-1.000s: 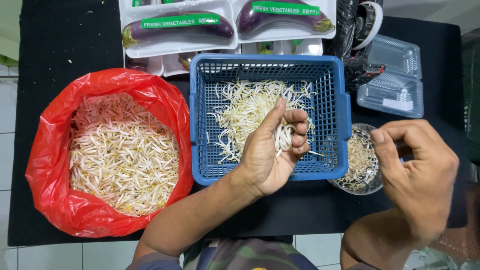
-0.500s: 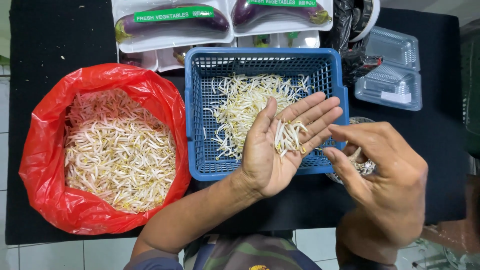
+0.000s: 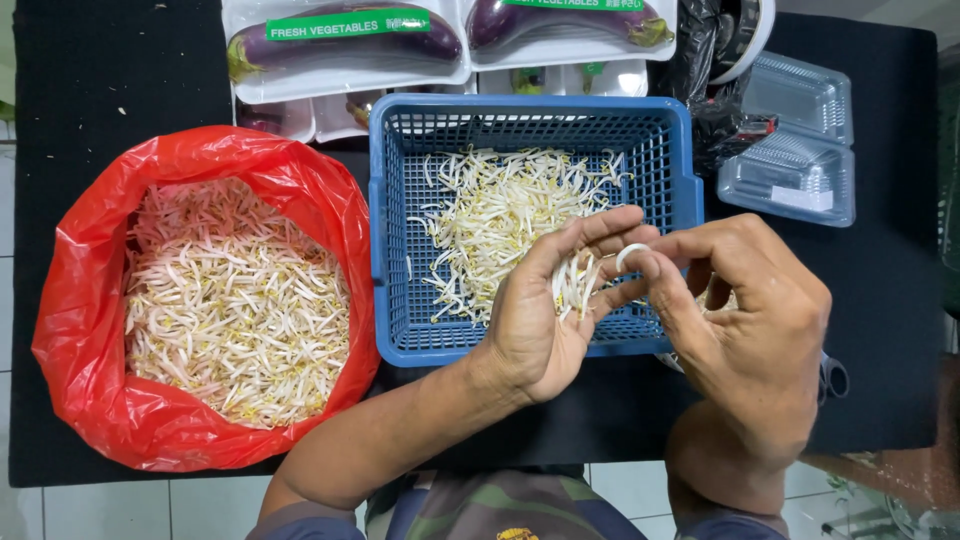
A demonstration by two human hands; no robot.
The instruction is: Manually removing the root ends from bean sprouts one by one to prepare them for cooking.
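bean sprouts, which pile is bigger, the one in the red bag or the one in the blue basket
The pile in the red bag at the left: it fills the bag's whole opening, while the sprouts in the blue basket leave bare mesh all around.

Black table (image 3: 120, 80) – red bag (image 3: 110, 400), blue basket (image 3: 390, 250), veg trays (image 3: 350, 75)
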